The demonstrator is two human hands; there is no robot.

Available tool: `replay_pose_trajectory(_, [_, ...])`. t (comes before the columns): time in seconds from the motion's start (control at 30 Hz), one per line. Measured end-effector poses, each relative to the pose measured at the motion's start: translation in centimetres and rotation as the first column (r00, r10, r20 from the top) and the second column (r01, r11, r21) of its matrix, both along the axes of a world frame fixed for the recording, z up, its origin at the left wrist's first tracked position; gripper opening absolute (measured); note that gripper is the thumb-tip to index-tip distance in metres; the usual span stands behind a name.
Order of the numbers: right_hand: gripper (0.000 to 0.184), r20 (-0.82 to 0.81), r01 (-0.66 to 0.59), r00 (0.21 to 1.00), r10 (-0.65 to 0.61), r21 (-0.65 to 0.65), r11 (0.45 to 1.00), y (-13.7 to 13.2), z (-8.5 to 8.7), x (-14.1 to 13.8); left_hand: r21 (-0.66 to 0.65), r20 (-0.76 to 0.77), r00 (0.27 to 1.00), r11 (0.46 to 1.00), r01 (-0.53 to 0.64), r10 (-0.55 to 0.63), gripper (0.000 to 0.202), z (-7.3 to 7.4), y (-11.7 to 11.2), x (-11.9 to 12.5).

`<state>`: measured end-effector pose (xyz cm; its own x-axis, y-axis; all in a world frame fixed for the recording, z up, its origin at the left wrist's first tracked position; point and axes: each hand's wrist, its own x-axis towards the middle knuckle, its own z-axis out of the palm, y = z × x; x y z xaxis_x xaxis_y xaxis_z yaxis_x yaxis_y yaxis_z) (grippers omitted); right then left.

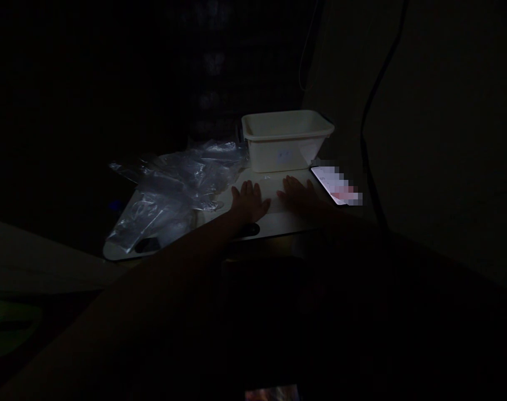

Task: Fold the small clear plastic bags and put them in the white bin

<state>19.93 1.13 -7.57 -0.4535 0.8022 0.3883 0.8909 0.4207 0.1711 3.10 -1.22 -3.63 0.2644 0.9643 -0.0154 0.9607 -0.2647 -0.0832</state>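
The scene is very dark. My left hand (pixel 249 200) lies flat on a small pale table (pixel 278 223), fingers stretched out and holding nothing. My right hand (pixel 298 194) rests flat beside it, fingers spread, also empty. Both hands lie just in front of a cream plastic tub (pixel 284 139) that stands at the table's far side. A heap of clear plastic bags (pixel 173 195) lies to the left of my left hand, its edge close to my fingers. A lit phone (pixel 336 184) lies to the right of my right hand.
A dark cable (pixel 368 122) hangs down the wall on the right, behind the phone. A thin cord (pixel 304 67) hangs above the tub. The surroundings are too dark to make out. A dim greenish shape (pixel 6 328) shows at lower left.
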Motion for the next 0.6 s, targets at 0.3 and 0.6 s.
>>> replay_pose_trajectory(0.3, [0.048, -0.033, 0.045, 0.998, -0.044, 0.036, 0.998, 0.2, 1.2, -0.8, -0.016, -0.012, 1.000, 1.000, -0.015, 0.015, 0.067, 0.1, -0.1, 0.1])
replay_pose_trajectory(0.6, [0.046, 0.013, -0.079, 0.997, 0.082, -0.136, 0.988, 0.6, 1.4, -2.8, -0.026, -0.032, 0.999, 0.999, -0.024, 0.023, 0.066, 0.1, 0.0, 0.2])
